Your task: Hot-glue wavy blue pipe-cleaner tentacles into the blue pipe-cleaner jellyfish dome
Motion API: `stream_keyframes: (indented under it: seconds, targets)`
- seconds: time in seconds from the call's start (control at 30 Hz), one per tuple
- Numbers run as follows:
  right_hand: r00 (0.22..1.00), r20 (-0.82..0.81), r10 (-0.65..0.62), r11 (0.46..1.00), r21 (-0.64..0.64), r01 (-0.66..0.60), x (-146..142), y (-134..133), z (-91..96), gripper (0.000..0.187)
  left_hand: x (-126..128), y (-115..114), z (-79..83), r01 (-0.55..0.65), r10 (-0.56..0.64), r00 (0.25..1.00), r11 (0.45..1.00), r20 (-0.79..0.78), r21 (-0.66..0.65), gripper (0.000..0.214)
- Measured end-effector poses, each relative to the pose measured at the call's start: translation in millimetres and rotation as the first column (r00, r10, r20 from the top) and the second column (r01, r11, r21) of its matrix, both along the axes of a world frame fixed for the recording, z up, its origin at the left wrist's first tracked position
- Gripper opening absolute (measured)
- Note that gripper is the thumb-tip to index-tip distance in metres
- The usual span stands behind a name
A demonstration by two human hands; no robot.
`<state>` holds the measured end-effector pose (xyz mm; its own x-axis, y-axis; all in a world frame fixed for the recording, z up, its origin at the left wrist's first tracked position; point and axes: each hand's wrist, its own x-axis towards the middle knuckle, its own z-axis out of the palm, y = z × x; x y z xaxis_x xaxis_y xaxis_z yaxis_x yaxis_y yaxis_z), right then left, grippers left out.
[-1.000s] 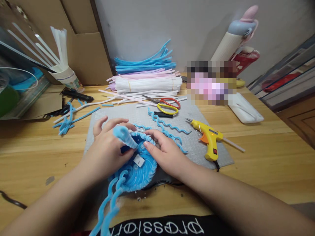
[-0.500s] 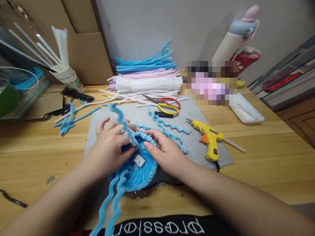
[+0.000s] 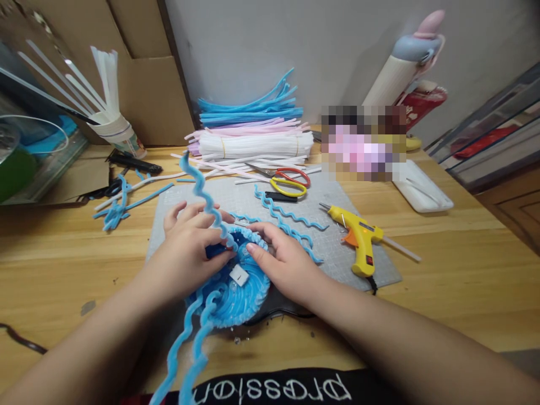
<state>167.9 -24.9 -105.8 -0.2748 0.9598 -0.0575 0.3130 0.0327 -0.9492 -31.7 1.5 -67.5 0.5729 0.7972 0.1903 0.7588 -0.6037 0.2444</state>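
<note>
Left hand (image 3: 185, 256) fingers pinched shut on a wavy blue strand (image 3: 201, 194) that stands up from the blue disc (image 3: 242, 295). Right hand (image 3: 289, 264) thumb and fingers grip the disc's far rim. Disc sits at the near edge of the grey mat (image 3: 253, 199). Glue gun (image 3: 358, 239) to the right, scissors (image 3: 289, 183) behind.

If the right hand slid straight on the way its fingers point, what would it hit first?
Likely the wavy blue strand that the left hand holds, just across the rim of the blue disc; depth is unclear.
</note>
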Motion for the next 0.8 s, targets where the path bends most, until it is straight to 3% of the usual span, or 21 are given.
stream_keyframes:
  seconds: [0.23,0.43,0.63,0.8]
  targets:
    - [1.0,0.014,-0.007,1.0,0.02,0.007,1,-1,1.2,0.032,0,-2,7.5,-0.057,0.06,0.992,0.998,0.108,-0.027,0.016]
    - [0.997,-0.067,-0.047,0.999,-0.03,0.045,2,0,-1.4,0.036,-5,2,5.5,-0.117,0.136,0.974,0.987,0.184,-0.108,0.015]
    - [0.981,-0.158,-0.115,0.993,-0.05,0.109,3,7,-5.6,0.031,-9,7,4.1,-0.249,0.362,0.908,0.871,0.212,-0.424,0.031]
    - [0.974,-0.178,-0.139,0.989,-0.069,0.129,4,10,-6.5,0.034,-10,9,5.4,-0.273,0.397,0.898,0.842,0.191,-0.465,0.032]
